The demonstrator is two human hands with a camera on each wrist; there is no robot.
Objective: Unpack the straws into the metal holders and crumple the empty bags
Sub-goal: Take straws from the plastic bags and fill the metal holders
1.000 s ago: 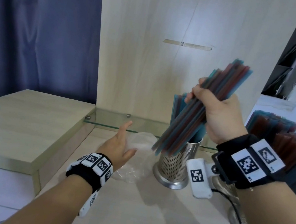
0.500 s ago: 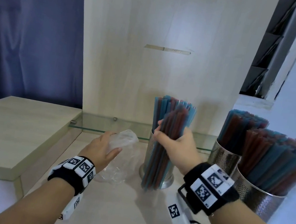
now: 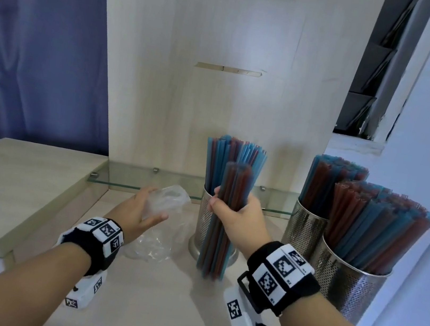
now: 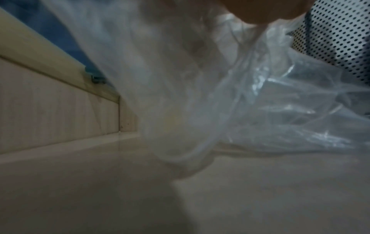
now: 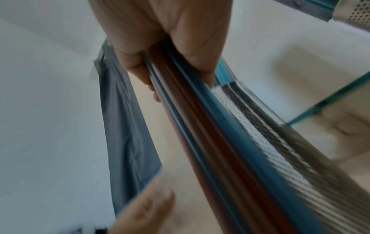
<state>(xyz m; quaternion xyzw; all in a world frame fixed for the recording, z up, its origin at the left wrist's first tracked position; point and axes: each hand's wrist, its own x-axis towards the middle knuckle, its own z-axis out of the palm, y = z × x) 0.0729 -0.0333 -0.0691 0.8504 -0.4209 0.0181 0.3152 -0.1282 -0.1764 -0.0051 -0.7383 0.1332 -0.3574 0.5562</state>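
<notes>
No text can be read; the wristbands (image 3: 282, 275) carry only black-and-white square markers.

Right hand (image 3: 239, 219) fisted; left hand (image 3: 137, 211) seemingly half-curled.

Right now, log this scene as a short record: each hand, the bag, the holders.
left hand: grips the bag, empty clear plastic, partly on the counter
right hand: grips a straw bundle, upright, lower ends near the counter, in front of the left holder
holders: three perforated metal, all with straws; middle holder and right holder full
bundle: not yet in a holder
</notes>
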